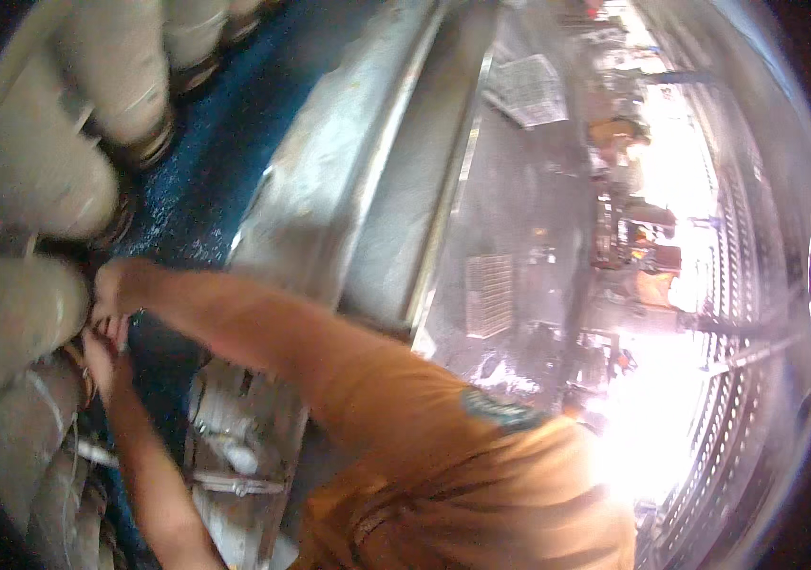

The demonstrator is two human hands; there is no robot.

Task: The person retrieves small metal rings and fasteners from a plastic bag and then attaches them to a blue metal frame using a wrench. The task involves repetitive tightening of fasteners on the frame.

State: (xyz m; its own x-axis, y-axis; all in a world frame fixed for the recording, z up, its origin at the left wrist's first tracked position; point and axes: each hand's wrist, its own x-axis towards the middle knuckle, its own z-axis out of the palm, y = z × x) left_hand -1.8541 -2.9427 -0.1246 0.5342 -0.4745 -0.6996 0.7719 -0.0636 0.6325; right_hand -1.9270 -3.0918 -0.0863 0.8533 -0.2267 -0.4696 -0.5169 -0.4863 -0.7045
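Both of my hands meet at the left, at the end of a large beige rounded cylinder point(21, 304), one of several in a row. My right hand point(115, 293) comes in from above with its fingers bent downward. Just below it, my left hand point(102, 359) is closed close against the right fingers, by the dark gap between two cylinders. Whatever the fingers hold is hidden and blurred. An orange-brown edge point(75, 357) shows beside the left hand. My right arm stretches across from an orange sleeve, over a wet dark blue surface point(182, 204).
A long metal ledge point(315, 161) runs beside the blue surface. Farther right, a light grid panel point(489, 294) and a pale sheet point(531, 90) lie on the grey floor. Pipe fittings point(239, 484) sit below my right arm. Bright glare fills the right side.
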